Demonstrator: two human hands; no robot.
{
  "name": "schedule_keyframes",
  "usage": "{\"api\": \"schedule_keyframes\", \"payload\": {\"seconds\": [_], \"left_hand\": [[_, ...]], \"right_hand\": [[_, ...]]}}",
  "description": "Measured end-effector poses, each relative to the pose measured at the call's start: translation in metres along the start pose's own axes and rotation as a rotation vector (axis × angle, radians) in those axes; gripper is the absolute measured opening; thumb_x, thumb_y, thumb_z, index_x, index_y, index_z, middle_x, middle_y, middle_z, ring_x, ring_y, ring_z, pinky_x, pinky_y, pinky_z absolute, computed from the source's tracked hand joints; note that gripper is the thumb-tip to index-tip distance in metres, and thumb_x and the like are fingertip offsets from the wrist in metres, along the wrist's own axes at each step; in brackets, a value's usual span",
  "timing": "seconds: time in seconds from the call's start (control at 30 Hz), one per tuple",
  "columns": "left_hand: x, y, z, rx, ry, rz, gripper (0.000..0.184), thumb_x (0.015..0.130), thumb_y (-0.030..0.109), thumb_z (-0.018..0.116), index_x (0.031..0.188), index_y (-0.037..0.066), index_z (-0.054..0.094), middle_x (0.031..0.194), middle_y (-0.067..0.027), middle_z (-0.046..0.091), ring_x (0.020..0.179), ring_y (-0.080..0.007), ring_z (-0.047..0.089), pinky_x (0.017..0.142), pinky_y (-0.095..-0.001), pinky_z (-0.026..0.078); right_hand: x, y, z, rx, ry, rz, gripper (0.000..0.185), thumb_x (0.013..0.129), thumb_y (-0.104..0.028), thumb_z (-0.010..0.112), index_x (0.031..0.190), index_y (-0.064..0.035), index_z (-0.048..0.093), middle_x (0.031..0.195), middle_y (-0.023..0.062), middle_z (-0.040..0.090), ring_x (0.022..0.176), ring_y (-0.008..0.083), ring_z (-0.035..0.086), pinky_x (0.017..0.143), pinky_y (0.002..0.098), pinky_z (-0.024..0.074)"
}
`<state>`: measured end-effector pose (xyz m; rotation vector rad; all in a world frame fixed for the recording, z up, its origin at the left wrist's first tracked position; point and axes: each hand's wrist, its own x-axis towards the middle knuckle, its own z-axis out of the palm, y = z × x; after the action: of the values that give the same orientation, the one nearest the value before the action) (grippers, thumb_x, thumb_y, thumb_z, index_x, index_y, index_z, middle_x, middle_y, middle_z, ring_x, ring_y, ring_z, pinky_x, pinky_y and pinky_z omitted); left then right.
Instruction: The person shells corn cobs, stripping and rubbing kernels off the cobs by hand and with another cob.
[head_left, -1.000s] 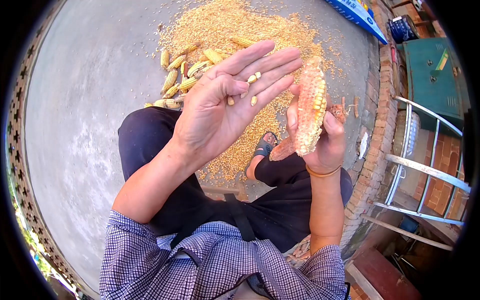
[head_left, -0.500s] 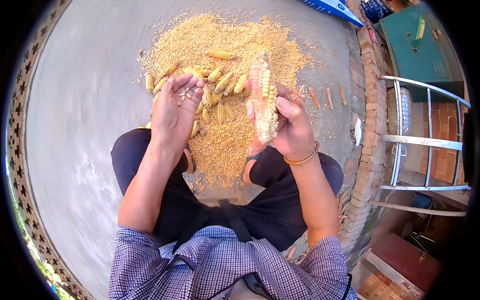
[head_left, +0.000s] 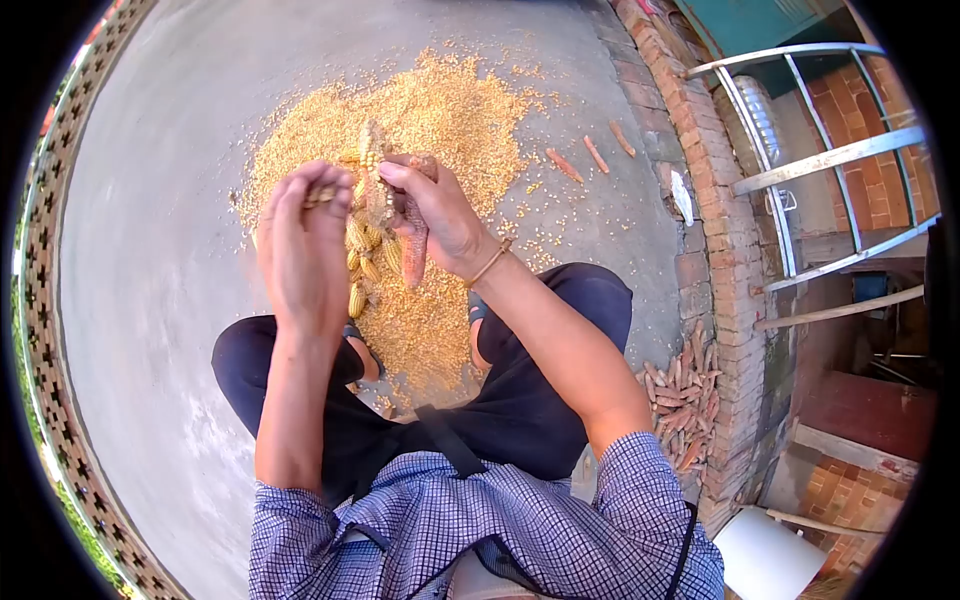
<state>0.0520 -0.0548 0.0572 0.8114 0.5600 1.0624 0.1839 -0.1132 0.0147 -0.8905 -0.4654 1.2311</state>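
Observation:
My right hand (head_left: 447, 218) grips a partly shelled ear of corn (head_left: 376, 185), held upright with its pale side showing. A bare reddish cob (head_left: 414, 240) is in the same hand, pressed beside the ear. Just left of the ear is my left hand (head_left: 303, 240), its fingers curled around some loose corn kernels (head_left: 321, 195) and slightly blurred. Whole yellow ears of corn (head_left: 357, 299) lie under and between the hands, partly hidden. They rest on a broad pile of shelled kernels (head_left: 440, 105) on the concrete floor.
A few bare cobs (head_left: 596, 155) lie on the floor to the right. A heap of stripped cobs (head_left: 686, 400) is against the low brick edge (head_left: 735, 350). Beyond it stand a metal railing (head_left: 830, 160) and a white bucket (head_left: 770, 555). My knees flank the kernel pile.
My right hand has moved left with the ear and cob, close to my left hand. The left fingers have curled in over the kernels. The view has shifted, revealing the cob heap.

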Motion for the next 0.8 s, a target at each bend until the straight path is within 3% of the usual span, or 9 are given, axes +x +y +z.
{"api": "schedule_keyframes", "payload": {"seconds": [0.07,0.1,0.2,0.23,0.33,0.47,0.57,0.63,0.8], "left_hand": [[-0.038,-0.013,0.078,0.028,-0.283,-0.110,0.026,0.102,0.012,0.041,0.106,-0.004,0.060,0.096,-0.0142,0.063,0.092,-0.0194,0.061,0.088,-0.0322,0.050],[-0.063,-0.024,0.116,0.030,-0.526,-0.197,0.024,0.101,0.012,0.043,0.106,-0.005,0.059,0.090,-0.0112,0.062,0.087,-0.0185,0.062,0.085,-0.0320,0.051],[-0.142,-0.043,0.192,0.219,-1.251,0.010,0.036,0.098,0.020,0.052,0.120,-0.008,0.050,0.098,-0.0177,0.058,0.093,-0.0283,0.060,0.082,-0.0362,0.049],[-0.154,-0.031,0.199,0.314,-1.201,0.377,0.041,0.096,0.022,0.056,0.124,-0.008,0.048,0.101,-0.0197,0.057,0.095,-0.0316,0.059,0.081,-0.0378,0.049],[-0.113,-0.004,0.174,0.323,-1.389,0.068,0.051,0.093,0.022,0.060,0.132,-0.007,0.043,0.112,-0.0228,0.057,0.102,-0.0366,0.058,0.085,-0.0395,0.050],[-0.034,0.028,0.059,0.592,-0.570,0.432,0.042,0.104,0.023,0.043,0.136,-0.005,0.045,0.122,-0.0182,0.061,0.113,-0.0264,0.061,0.094,-0.0391,0.050],[0.015,0.031,-0.009,0.423,-0.139,0.247,0.047,0.106,0.030,0.036,0.131,-0.008,0.047,0.119,-0.0181,0.060,0.111,-0.0229,0.061,0.098,-0.0355,0.049],[0.022,0.016,-0.031,0.153,-0.146,0.032,0.052,0.106,0.035,0.035,0.130,-0.011,0.046,0.119,-0.0207,0.060,0.113,-0.0237,0.060,0.102,-0.0363,0.047],[0.014,-0.003,-0.032,0.043,-0.283,-0.052,0.052,0.104,0.035,0.043,0.135,-0.007,0.043,0.120,-0.0240,0.059,0.111,-0.0272,0.061,0.098,-0.0393,0.050]], "right_hand": [[0.014,0.031,-0.010,0.680,0.064,0.184,0.017,0.094,-0.022,0.056,0.085,-0.0083,0.060,0.073,-0.0035,0.057,0.059,0.0040,0.047,0.048,0.0199,0.0344],[0.016,0.016,-0.013,-0.124,-0.091,0.075,0.017,0.094,-0.023,0.056,0.091,-0.0072,0.062,0.074,-0.0028,0.058,0.060,0.0037,0.049,0.048,0.0193,0.0350],[0.012,0.007,-0.002,-0.018,-0.111,-0.001,0.020,0.095,-0.023,0.054,0.099,-0.0052,0.062,0.076,-0.0003,0.061,0.060,0.0034,0.050,0.048,0.0191,0.0347],[0.008,-0.001,-0.001,-0.020,-0.107,-0.012,0.021,0.095,-0.023,0.054,0.101,-0.0048,0.062,0.077,0.0003,0.062,0.060,0.0033,0.050,0.048,0.0192,0.0348],[0.001,-0.008,-0.003,-0.023,-0.163,-0.035,0.023,0.095,-0.022,0.054,0.104,-0.0026,0.062,0.084,0.0027,0.066,0.063,0.0030,0.051,0.051,0.0191,0.0357],[0.000,-0.004,-0.001,-0.294,-0.179,-0.165,0.024,0.093,-0.021,0.059,0.105,-0.0003,0.062,0.076,-0.0013,0.060,0.057,0.0029,0.049,0.049,0.0192,0.0361],[-0.009,-0.020,0.017,-0.169,-0.198,-0.057,0.027,0.093,-0.020,0.060,0.109,0.0014,0.062,0.073,-0.0029,0.057,0.056,0.0020,0.047,0.049,0.0191,0.0366],[-0.009,-0.019,0.027,-0.205,-0.199,-0.055,0.028,0.093,-0.020,0.062,0.112,0.0012,0.061,0.072,-0.0037,0.056,0.054,0.0013,0.046,0.048,0.0188,0.0368],[-0.004,0.000,0.028,-0.318,-0.234,-0.032,0.031,0.092,-0.018,0.065,0.116,0.0001,0.060,0.072,-0.0036,0.058,0.052,0.0019,0.049,0.048,0.0191,0.0402]]}}
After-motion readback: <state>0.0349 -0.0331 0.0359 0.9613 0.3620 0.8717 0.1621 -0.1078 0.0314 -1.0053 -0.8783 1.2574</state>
